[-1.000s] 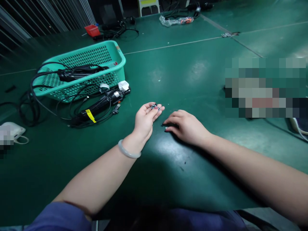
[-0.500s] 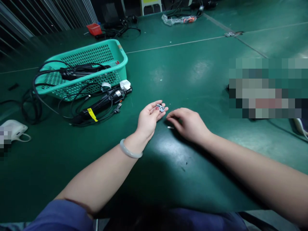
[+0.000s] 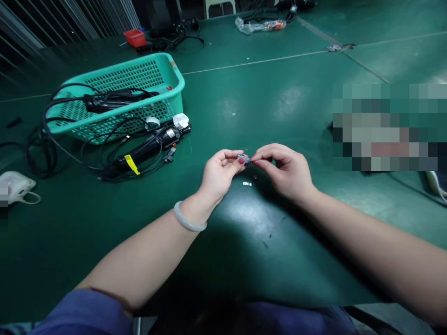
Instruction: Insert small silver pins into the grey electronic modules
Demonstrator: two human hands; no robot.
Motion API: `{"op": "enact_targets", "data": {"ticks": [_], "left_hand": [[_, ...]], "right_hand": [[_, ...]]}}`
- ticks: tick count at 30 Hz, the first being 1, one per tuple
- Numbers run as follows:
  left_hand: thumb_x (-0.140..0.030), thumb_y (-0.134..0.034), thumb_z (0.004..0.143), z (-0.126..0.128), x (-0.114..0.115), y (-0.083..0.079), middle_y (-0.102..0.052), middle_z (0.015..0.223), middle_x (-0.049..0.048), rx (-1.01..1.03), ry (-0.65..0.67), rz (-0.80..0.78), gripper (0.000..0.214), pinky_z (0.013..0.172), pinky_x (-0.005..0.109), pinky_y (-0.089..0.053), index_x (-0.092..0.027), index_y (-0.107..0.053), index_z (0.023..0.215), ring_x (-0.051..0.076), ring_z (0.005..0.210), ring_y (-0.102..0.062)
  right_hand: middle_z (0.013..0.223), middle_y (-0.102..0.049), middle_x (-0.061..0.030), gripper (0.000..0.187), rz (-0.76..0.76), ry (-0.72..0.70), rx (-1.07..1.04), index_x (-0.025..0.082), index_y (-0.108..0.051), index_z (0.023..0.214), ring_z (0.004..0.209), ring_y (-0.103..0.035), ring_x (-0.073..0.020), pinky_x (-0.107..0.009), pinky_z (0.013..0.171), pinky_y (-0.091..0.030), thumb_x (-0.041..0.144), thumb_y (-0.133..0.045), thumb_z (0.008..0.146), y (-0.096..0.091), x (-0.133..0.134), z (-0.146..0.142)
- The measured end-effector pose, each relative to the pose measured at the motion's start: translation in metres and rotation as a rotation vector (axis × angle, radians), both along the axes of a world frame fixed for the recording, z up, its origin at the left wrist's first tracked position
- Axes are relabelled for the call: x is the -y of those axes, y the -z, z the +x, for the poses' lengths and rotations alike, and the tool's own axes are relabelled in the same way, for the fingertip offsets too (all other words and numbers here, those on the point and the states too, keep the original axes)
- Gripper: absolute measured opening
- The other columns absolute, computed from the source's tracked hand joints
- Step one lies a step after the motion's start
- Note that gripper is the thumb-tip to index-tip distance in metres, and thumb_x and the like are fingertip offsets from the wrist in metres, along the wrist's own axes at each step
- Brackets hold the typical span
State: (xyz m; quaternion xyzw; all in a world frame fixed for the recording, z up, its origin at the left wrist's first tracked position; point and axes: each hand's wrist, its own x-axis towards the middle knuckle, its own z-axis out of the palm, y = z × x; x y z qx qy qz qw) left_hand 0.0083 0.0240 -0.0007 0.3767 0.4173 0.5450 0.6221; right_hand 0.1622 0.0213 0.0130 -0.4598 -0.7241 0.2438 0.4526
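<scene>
Between thumb and fingers, my left hand (image 3: 220, 173) pinches a small silvery metal part (image 3: 243, 158), raised over the green table. A pale bangle circles that wrist. My right hand (image 3: 288, 170) is closed, its thumb and index fingertips pinched together at the part's right end; whether a tiny piece is between them cannot be seen. Below the fingertips a small whitish strip (image 3: 247, 184) lies on the table, with a tiny reddish speck (image 3: 255, 177) just above and right of it.
A teal mesh basket (image 3: 178, 88) holds a black corded tool. Another black tool (image 3: 150, 146) with a yellow label and cables lies before it. Farther back are a red tray (image 3: 135, 38) and a plastic-wrapped item (image 3: 260, 25). A white device (image 3: 16, 188) sits at left.
My right hand has risen slightly and met the metal part in my left hand. The left hand has turned its grip on the part, and the whitish strip now shows fully.
</scene>
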Motion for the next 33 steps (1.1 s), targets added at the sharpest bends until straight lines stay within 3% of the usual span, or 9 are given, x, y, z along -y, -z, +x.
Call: {"op": "enact_targets", "data": {"ticks": [6, 13, 17, 20, 23, 25, 28, 33], "left_hand": [[-0.029, -0.08, 0.06, 0.0, 0.0, 0.0, -0.068, 0.075, 0.0001, -0.007, -0.003, 0.021, 0.03, 0.078, 0.028, -0.05, -0.015, -0.064, 0.081, 0.009, 0.072, -0.063], [-0.026, -0.083, 0.056, 0.0, 0.0, 0.0, -0.069, 0.077, -0.0003, 0.053, 0.028, 0.003, 0.032, 0.077, 0.026, -0.051, -0.015, -0.064, 0.079, 0.008, 0.074, -0.063], [-0.022, -0.08, 0.061, 0.0, 0.0, 0.0, -0.07, 0.083, 0.0009, 0.071, 0.016, -0.031, 0.028, 0.084, 0.028, -0.05, -0.015, -0.063, 0.082, 0.009, 0.08, -0.065], [-0.016, -0.074, 0.068, 0.0, -0.001, -0.001, -0.071, 0.086, 0.0019, 0.074, -0.018, -0.073, 0.021, 0.089, 0.029, -0.049, -0.015, -0.061, 0.085, 0.01, 0.083, -0.066], [-0.011, -0.065, 0.075, 0.0, -0.001, -0.002, -0.07, 0.086, 0.002, 0.077, -0.06, -0.103, 0.013, 0.09, 0.029, -0.048, -0.015, -0.06, 0.086, 0.009, 0.084, -0.066], [-0.01, -0.062, 0.077, 0.0, -0.001, -0.003, -0.07, 0.086, 0.0023, 0.075, -0.067, -0.109, 0.01, 0.09, 0.03, -0.049, -0.015, -0.06, 0.086, 0.01, 0.083, -0.067], [-0.01, -0.062, 0.078, 0.0, -0.001, -0.003, -0.07, 0.086, 0.0031, 0.071, -0.055, -0.11, 0.01, 0.087, 0.03, -0.049, -0.014, -0.059, 0.086, 0.01, 0.082, -0.067], [-0.01, -0.064, 0.076, 0.0, -0.001, -0.002, -0.07, 0.088, 0.0039, 0.067, -0.034, -0.107, 0.012, 0.087, 0.032, -0.049, -0.014, -0.06, 0.086, 0.011, 0.082, -0.066]], "right_hand": [[0.085, -0.071, -0.0021, 0.009, 0.013, -0.01, 0.043, 0.024, -0.071, 0.081, 0.084, -0.064, -0.0185, -0.034, 0.079, -0.051, 0.026, -0.062, 0.081, 0.0, 0.001, 0.001], [0.089, -0.07, -0.0067, 0.02, 0.134, 0.133, 0.296, 0.027, -0.072, 0.098, 0.082, -0.062, -0.0211, -0.038, 0.077, -0.047, 0.031, -0.057, 0.086, -0.001, 0.008, 0.001], [0.091, -0.072, -0.0065, 0.026, 0.205, 0.126, 0.384, 0.028, -0.069, 0.109, 0.085, -0.063, -0.0225, -0.041, 0.083, -0.044, 0.029, -0.055, 0.087, 0.0, 0.008, 0.003], [0.095, -0.073, -0.0051, 0.032, 0.161, 0.144, 0.352, 0.028, -0.065, 0.116, 0.087, -0.064, -0.0226, -0.041, 0.084, -0.046, 0.023, -0.052, 0.088, 0.0, 0.005, 0.008], [0.088, -0.073, -0.005, 0.022, 0.022, 0.099, 0.38, 0.026, -0.072, 0.099, 0.082, -0.064, -0.0226, -0.039, 0.077, -0.049, 0.022, -0.056, 0.084, 0.002, -0.002, 0.016], [0.084, -0.073, -0.004, 0.011, -0.074, -0.022, 0.431, 0.024, -0.073, 0.083, 0.082, -0.064, -0.0222, -0.037, 0.077, -0.049, 0.023, -0.064, 0.078, 0.005, -0.006, 0.021], [0.087, -0.072, -0.0036, 0.008, -0.142, -0.144, 0.466, 0.022, -0.072, 0.081, 0.086, -0.064, -0.0212, -0.035, 0.081, -0.049, 0.023, -0.069, 0.074, 0.01, -0.009, 0.023], [0.083, -0.07, -0.0046, 0.012, -0.108, -0.132, 0.522, 0.019, -0.071, 0.081, 0.083, -0.064, -0.0201, -0.033, 0.078, -0.05, 0.014, -0.06, 0.078, 0.013, -0.009, 0.018]]}}
